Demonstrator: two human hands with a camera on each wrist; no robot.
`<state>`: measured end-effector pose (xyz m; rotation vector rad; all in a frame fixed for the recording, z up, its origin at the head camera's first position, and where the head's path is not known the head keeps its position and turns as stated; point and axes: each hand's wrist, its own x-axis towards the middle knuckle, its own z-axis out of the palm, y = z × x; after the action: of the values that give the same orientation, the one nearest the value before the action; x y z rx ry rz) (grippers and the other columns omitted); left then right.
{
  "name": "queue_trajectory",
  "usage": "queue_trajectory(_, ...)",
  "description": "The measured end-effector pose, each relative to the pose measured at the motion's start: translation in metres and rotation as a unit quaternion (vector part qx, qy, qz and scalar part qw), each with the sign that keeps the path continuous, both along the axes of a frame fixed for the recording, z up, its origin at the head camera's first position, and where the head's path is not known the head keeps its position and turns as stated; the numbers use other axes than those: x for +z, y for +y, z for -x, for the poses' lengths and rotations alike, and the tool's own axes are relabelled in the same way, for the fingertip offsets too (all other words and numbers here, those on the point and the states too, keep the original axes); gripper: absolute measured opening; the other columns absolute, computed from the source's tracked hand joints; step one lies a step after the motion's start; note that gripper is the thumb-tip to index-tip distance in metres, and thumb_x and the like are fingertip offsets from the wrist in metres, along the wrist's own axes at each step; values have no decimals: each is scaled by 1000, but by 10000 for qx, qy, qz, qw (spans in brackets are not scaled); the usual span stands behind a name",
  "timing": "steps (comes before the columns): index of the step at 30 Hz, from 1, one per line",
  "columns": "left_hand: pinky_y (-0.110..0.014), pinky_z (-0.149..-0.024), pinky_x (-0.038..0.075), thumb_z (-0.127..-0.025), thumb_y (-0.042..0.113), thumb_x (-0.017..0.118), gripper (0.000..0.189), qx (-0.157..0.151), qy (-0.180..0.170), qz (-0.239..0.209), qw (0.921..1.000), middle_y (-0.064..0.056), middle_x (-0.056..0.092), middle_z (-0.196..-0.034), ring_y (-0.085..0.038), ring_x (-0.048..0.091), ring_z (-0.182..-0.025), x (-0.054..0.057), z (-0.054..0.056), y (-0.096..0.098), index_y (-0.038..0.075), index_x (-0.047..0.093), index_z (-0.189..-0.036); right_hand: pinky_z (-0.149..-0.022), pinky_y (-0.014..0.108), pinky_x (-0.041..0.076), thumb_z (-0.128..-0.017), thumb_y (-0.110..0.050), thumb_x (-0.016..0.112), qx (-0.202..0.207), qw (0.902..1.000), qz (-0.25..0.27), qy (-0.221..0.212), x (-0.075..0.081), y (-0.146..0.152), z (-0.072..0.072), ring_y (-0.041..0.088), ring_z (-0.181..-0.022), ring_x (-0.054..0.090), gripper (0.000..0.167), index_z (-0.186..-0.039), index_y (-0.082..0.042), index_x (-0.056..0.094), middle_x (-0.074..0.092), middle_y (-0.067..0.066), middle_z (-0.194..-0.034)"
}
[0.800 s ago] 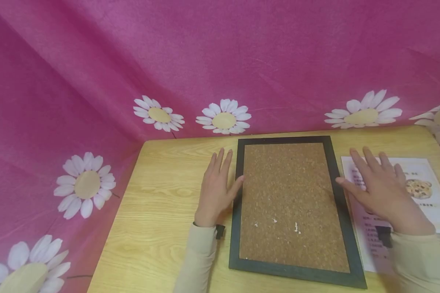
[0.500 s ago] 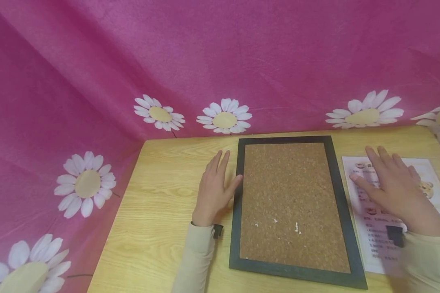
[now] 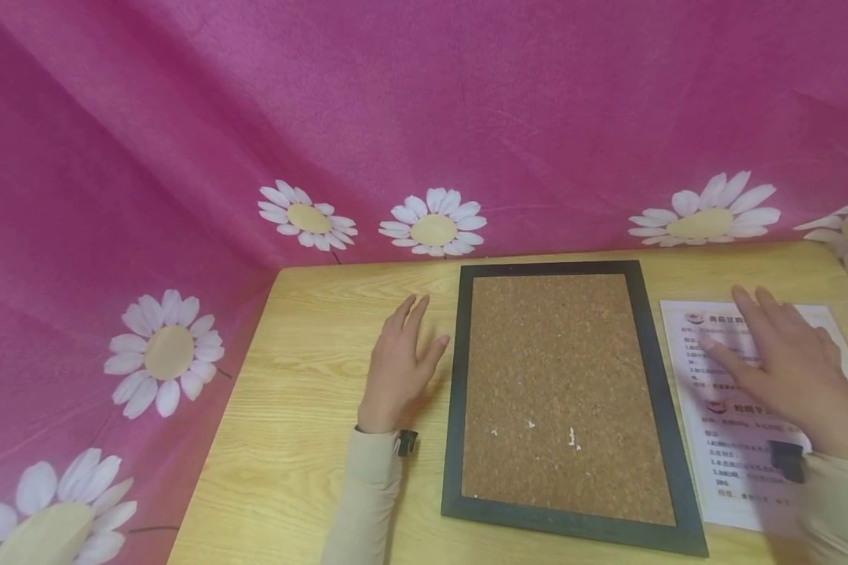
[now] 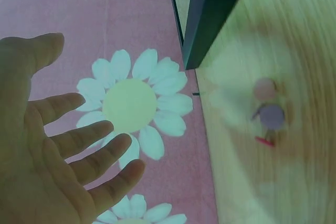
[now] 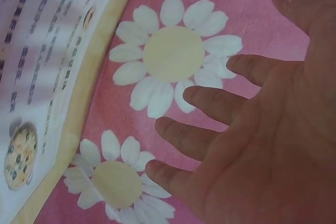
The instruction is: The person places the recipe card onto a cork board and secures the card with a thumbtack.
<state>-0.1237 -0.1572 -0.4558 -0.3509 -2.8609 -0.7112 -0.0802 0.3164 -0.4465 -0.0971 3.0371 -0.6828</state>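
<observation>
A black-framed cork board (image 3: 558, 392) lies on the wooden table, with a few white specks on its lower half. To its left, my left hand (image 3: 396, 373) is held apart from the frame with loosely extended fingers and holds nothing. My right hand (image 3: 791, 369) hovers over the printed sheet (image 3: 742, 502) right of the board, its fingers straight and partly covering the text. Both palms look bare in the wrist views. On the table in the left wrist view are small blurred items: a pinkish disc (image 4: 264, 89), a purplish disc (image 4: 272, 116) and a red piece (image 4: 265, 141).
A pink cloth (image 3: 466, 94) with large white daisies hangs behind and to the left of the wooden table (image 3: 290, 392). The printed sheet's food picture (image 5: 22, 156) shows in the right wrist view. Wood surface extends left of the board.
My right hand has moved right, away from the board's edge and farther over the sheet. My left hand has drawn a little left, its thumb leaving the frame's edge. The board stays put.
</observation>
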Motion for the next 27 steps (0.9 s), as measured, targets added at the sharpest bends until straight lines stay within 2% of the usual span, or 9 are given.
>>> queue_trajectory(7,-55,-117,45,-103,43,63,63,199,-208,-128,9995,-13,47,-161,-35,48,-148,-3,0,-10,15,46,-157,-113,86,-4,-107,-46,51,-145,9997,151,-109,-7,17,-4,63,-153,-3,88,-166,-6,0,-5,37,-167)
queue_trajectory(12,-54,-115,47,-103,41,63,60,165,-248,-168,9994,-13,52,-155,-34,52,-143,-4,-1,-16,13,49,-154,-113,85,0,-107,-47,51,-283,9994,76,-164,-12,27,-4,69,-149,-1,90,-166,-4,-1,-6,39,-166)
queue_trajectory(18,-52,-112,50,-103,39,64,53,199,-300,-138,9993,-11,59,-149,-33,57,-138,-7,-2,-23,12,56,-148,-118,80,1,-107,-53,47,-547,9975,-127,-427,-14,38,-7,62,-153,-6,94,-165,-4,-8,-10,39,-165)
queue_trajectory(23,-52,-111,50,-103,38,64,46,207,-344,-227,9989,-11,63,-143,-33,59,-135,-11,0,-29,10,62,-141,-123,74,-6,-108,-52,45,-760,9959,52,-487,-14,43,-12,60,-154,-9,93,-164,-4,-11,-15,37,-165)
queue_trajectory(27,-53,-108,52,-103,29,66,39,196,-446,-328,9983,-12,67,-136,-34,63,-130,-14,0,-34,7,66,-135,-124,72,-7,-108,-52,45,-865,9950,125,-488,-15,46,-15,58,-154,-11,93,-164,-3,-11,-16,37,-164)
